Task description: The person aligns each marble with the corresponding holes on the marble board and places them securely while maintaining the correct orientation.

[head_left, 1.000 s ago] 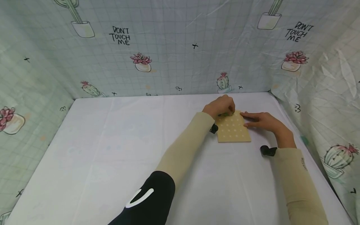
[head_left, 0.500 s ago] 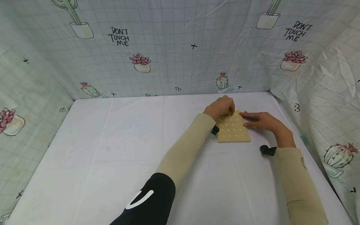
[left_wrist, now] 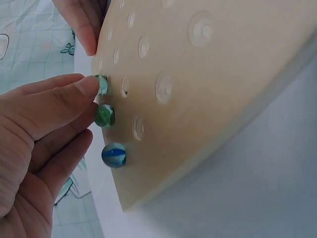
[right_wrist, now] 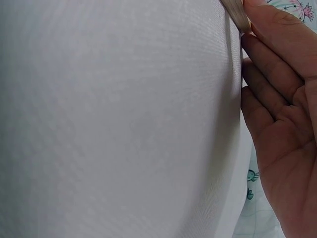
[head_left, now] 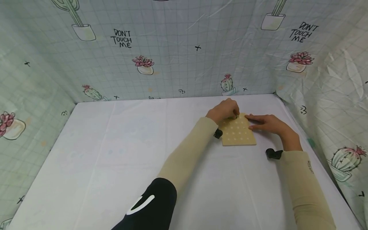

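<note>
A wooden board (head_left: 239, 135) with rows of round hollows lies on the right part of the table. At its far edge, my left hand (head_left: 225, 110) pinches a pale green marble (left_wrist: 103, 85) between thumb and finger, over or in a hollow; which one I cannot tell. A green marble (left_wrist: 104, 115) and a clear marble with a blue streak (left_wrist: 114, 155) sit in the same row on the board. My right hand (head_left: 268, 124) touches the board's right edge with fairly straight fingers. In the right wrist view only a corner of the board (right_wrist: 237, 14) shows by the right hand's thumb.
A white cloth covers the table (head_left: 129, 153). Behind it hangs a printed curtain (head_left: 184, 48) with cactus drawings, and more of the same curtain (head_left: 342, 127) runs close along the right side.
Over the last second the left hand shifts only slightly at the board's far edge. The right hand and the board stay in place.
</note>
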{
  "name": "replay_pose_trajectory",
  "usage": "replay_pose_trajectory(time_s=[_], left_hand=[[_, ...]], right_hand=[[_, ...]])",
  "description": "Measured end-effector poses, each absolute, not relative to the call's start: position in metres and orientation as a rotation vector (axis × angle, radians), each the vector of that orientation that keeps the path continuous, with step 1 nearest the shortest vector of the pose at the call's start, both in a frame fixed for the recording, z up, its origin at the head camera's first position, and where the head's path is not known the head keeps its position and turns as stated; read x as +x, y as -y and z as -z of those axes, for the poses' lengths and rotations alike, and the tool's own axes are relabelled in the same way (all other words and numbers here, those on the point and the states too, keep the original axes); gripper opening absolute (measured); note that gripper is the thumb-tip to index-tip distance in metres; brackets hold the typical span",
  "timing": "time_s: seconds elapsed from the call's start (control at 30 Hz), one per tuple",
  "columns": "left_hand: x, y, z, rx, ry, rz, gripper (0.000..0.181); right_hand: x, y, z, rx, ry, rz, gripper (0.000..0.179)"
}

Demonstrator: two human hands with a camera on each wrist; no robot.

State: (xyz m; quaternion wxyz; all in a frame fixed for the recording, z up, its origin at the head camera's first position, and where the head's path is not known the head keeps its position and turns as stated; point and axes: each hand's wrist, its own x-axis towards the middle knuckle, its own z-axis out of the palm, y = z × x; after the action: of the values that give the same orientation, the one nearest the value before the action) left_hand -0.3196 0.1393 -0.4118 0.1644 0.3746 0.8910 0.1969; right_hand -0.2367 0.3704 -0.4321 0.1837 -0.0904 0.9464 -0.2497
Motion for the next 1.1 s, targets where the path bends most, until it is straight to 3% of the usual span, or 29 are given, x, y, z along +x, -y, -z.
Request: replay_pose_trajectory(time_s=[0.63, 1.1], left_hand=[[-0.306, -0.06, 0.387, 1.15, -2.591, -0.607, 0.028], [-0.289, -0.005, 0.396, 1.186, -2.676, -0.636, 0.024]], right_hand=[[-0.236, -0.366, 0.425, -0.28, -2.675, 0.646, 0.078], [-0.236, -0.36, 0.418, -0.488, -2.734, 0.524, 0.062]])
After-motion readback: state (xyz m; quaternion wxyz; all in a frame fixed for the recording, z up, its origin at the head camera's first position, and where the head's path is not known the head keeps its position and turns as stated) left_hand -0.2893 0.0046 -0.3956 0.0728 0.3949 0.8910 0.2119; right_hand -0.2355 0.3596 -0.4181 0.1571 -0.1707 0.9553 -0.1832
